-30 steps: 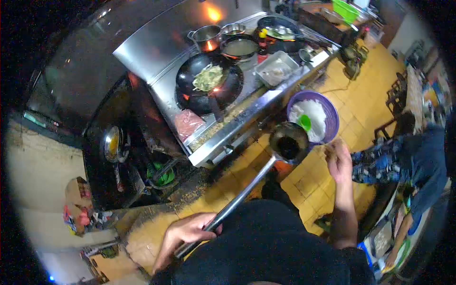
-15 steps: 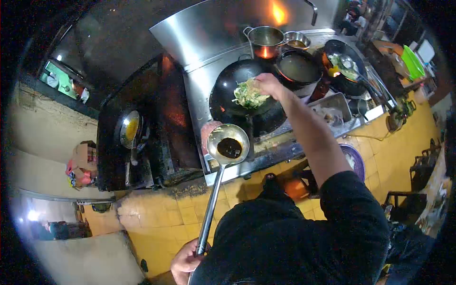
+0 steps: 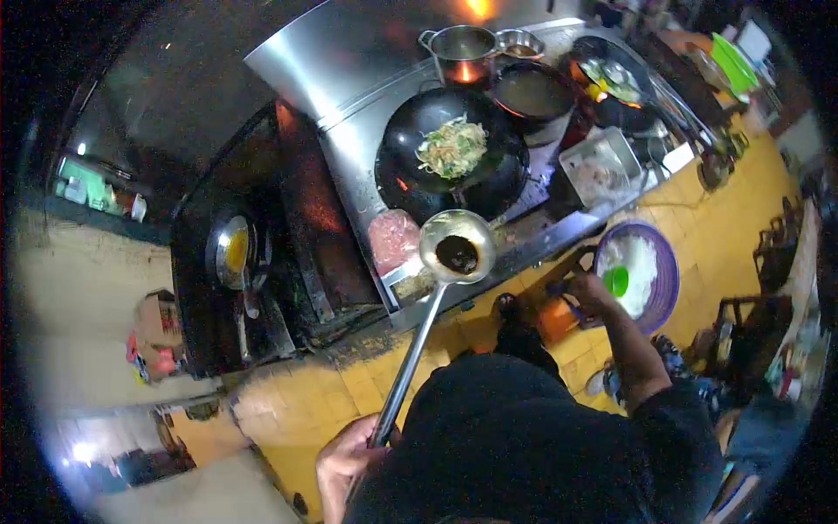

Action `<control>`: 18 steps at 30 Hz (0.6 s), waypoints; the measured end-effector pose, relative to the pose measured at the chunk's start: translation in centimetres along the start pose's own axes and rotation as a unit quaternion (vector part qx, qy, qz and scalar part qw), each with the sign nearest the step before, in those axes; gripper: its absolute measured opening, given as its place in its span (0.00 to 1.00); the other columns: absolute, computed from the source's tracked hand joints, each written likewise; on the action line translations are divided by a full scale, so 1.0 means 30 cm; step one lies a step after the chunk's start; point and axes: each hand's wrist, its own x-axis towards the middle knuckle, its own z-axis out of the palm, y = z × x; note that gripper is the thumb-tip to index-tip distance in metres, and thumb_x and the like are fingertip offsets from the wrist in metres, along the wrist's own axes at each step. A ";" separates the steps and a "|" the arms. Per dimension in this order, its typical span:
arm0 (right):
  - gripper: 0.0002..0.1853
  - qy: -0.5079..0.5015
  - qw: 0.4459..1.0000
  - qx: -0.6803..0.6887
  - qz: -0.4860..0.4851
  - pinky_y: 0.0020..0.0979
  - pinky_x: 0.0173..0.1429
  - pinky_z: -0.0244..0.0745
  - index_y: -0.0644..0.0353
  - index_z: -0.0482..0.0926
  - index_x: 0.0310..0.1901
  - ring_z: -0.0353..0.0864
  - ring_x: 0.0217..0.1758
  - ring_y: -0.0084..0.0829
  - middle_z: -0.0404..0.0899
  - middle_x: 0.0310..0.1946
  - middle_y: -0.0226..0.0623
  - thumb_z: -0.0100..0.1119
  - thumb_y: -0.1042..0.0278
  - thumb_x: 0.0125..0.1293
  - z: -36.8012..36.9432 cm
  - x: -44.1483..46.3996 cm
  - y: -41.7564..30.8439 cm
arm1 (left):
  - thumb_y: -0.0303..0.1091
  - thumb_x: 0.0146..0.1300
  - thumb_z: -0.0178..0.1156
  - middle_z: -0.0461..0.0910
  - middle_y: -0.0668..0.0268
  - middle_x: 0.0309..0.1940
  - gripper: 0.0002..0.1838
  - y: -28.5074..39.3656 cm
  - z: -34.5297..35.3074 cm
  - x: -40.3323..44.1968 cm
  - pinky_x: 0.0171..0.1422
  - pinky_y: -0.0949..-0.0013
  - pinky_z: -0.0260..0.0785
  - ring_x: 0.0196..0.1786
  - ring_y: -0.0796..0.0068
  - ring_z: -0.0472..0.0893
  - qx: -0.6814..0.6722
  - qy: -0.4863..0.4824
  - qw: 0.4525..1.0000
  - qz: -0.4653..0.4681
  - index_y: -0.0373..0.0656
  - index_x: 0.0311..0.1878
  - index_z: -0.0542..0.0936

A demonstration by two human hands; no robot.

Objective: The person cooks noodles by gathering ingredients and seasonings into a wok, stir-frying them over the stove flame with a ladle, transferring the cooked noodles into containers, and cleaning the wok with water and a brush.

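My left hand is closed around the handle of a long metal ladle. Dark brown liquid lies in the ladle's bowl, which hangs just in front of the wok. Pale noodles with greens sit in that black wok. My right hand is low on the right, beside a green cup in a purple basin of white food. Its fingers are dark and blurred, so its grip is unclear. A bag of pinkish food lies left of the ladle bowl.
Behind the wok stand a steel pot and a dark pan. A second wok with food is at the right, near a metal tray. Another pan sits on the left. Someone's patterned clothing shows beside the basin.
My right hand has left the noodles in the wok and moved down and right to the basin. The ladle stays in my left hand, shifted slightly right in view. The green cup has come into view.
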 end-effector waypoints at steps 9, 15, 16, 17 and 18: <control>0.18 0.197 0.734 0.374 0.532 0.37 0.27 0.69 0.58 0.75 0.39 0.77 0.27 0.31 0.77 0.27 0.35 0.57 0.50 0.61 0.777 -1.603 0.607 | 0.29 0.55 0.63 0.76 0.68 0.35 0.12 0.023 -0.088 0.223 0.45 0.72 0.69 0.39 0.79 0.74 0.295 -0.316 0.901 0.032 0.38 0.42 0.74; 0.22 0.277 0.680 0.434 0.522 0.37 0.33 0.76 0.60 0.77 0.37 0.78 0.29 0.28 0.79 0.26 0.33 0.54 0.45 0.66 1.167 -1.865 0.314 | 0.28 0.52 0.64 0.78 0.66 0.37 0.15 0.146 0.264 0.337 0.50 0.72 0.69 0.43 0.78 0.76 0.360 -0.391 0.847 0.030 0.37 0.44 0.74; 0.19 0.261 0.707 0.391 0.528 0.36 0.31 0.76 0.61 0.78 0.34 0.79 0.28 0.29 0.80 0.25 0.35 0.57 0.50 0.65 1.206 -1.834 0.382 | 0.29 0.53 0.63 0.77 0.66 0.40 0.19 0.153 0.317 0.337 0.51 0.73 0.69 0.45 0.78 0.75 0.345 -0.396 0.850 -0.032 0.37 0.48 0.72; 0.16 0.244 0.732 0.346 0.534 0.36 0.29 0.76 0.61 0.79 0.31 0.80 0.27 0.29 0.81 0.25 0.37 0.59 0.54 0.63 1.244 -1.804 0.445 | 0.29 0.53 0.63 0.77 0.66 0.40 0.19 0.161 0.379 0.373 0.51 0.73 0.69 0.45 0.78 0.75 0.359 -0.407 0.839 -0.028 0.37 0.48 0.72; 0.14 0.311 0.704 0.434 0.468 0.34 0.23 0.68 0.62 0.80 0.31 0.73 0.20 0.27 0.78 0.22 0.36 0.60 0.58 0.63 1.257 -1.775 0.426 | 0.29 0.54 0.63 0.77 0.67 0.40 0.20 0.166 0.444 0.407 0.51 0.73 0.69 0.45 0.79 0.75 0.365 -0.441 0.820 -0.008 0.37 0.50 0.72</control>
